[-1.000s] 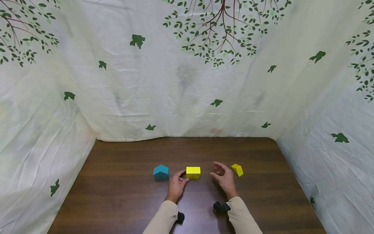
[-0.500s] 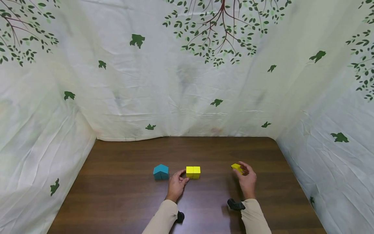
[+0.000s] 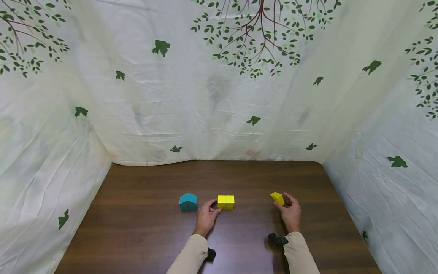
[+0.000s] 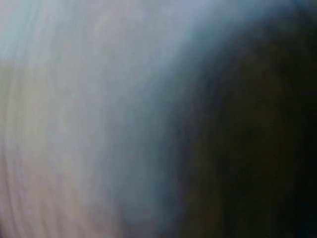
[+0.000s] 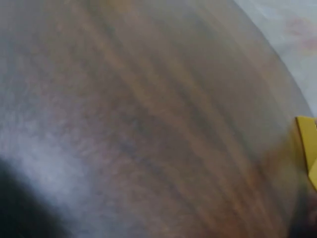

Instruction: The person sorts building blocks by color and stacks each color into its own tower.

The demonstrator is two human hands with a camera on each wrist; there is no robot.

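In the head view, two yellow blocks (image 3: 226, 202) stand side by side at the middle of the table. My left hand (image 3: 206, 219) is at their left side, index finger against that side and thumb at the front corner, holding the left one. Farther right, my right hand (image 3: 290, 213) pinches a yellow triangular block (image 3: 278, 198) between thumb and fingers. Part of this triangular block (image 5: 308, 146) shows at the right edge of the right wrist view. The left wrist view is a blur with no clear object.
A blue house-shaped pair of blocks (image 3: 188, 201) stands just left of my left hand. The brown wooden table (image 3: 147, 236) has a white leaf-printed cloth (image 3: 212, 114) hanging behind it and along both sides. Black straps sit at both wrists.
My right hand has moved right from near the two yellow blocks to the yellow triangular block and taken hold of it. My left hand has stayed in place.
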